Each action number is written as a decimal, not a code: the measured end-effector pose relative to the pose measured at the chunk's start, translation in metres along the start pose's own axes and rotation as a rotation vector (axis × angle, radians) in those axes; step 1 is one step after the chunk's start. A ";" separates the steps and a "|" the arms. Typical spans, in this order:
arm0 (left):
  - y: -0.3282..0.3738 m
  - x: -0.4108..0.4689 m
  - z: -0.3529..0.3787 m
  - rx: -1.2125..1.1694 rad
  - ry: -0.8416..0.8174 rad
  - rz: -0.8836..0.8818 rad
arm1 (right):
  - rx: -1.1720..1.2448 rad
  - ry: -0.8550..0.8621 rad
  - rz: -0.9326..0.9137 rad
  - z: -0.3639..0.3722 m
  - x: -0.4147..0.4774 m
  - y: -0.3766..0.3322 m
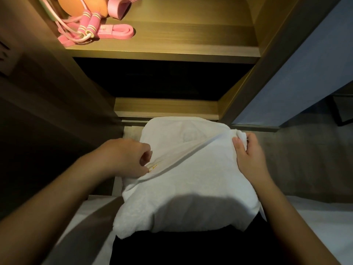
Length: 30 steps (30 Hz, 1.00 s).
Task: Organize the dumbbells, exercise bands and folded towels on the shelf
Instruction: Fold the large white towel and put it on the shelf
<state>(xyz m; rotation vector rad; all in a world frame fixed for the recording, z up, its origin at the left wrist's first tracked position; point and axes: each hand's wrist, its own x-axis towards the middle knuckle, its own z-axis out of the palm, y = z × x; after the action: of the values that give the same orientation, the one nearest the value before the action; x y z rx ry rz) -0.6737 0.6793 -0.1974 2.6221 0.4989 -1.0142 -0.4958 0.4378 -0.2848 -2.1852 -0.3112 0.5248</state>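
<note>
Two pink foam handles with pale stripes belong to a skipping rope (89,23) that lies at the far left of the lit wooden shelf (172,35), its cord coiled beside them. Behind the rope sits an orange rounded object (76,5). A flat pink exercise band (118,32) lies just to the right, touching the handles. It carries a small pink tag, but no writing on the tag can be read. Another pink looped band (118,8) rests farther back. The compartment below this shelf is dark, and nothing in it can be made out.

Lower down, the left hand (124,157) has its fingers (145,155) curled, pinching a ridge of a white towel (191,178). A small yellow embroidered mark (153,167) sits right at those fingertips, too small to read.

The towel is thick terry cloth, plain white and roughly square. One raised crease runs diagonally from the left hand up to the right hand. The towel lies over the person's black-clad legs (172,249) in front of the shelf unit and below the lit board, not on any shelf. White bedding (315,217) shows on either side of the legs.

At the towel's right edge, the right hand (250,153) grips a bunched corner, with the thumb on top and the fingers wrapped round the cloth. A blue wall panel (305,64) stands to the far right of the shelf frame.
</note>
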 end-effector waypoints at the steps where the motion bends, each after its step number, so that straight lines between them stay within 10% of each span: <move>1: -0.003 0.004 -0.006 -0.001 -0.080 0.018 | 0.007 0.001 -0.005 0.000 0.000 -0.001; 9: -0.019 0.016 -0.010 0.033 -0.365 0.174 | 0.057 0.028 -0.094 -0.004 -0.005 -0.007; 23: -0.008 -0.095 -0.087 -0.069 0.845 0.120 | 0.588 0.150 -0.450 -0.074 -0.010 -0.111; 30: -0.035 -0.113 -0.066 0.015 0.519 0.306 | 0.526 0.009 -0.540 -0.081 -0.027 -0.109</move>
<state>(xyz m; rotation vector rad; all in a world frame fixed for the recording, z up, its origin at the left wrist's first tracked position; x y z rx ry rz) -0.7277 0.7116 -0.0774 2.8489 0.1793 -0.2402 -0.4856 0.4379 -0.1468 -1.5113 -0.6530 0.2512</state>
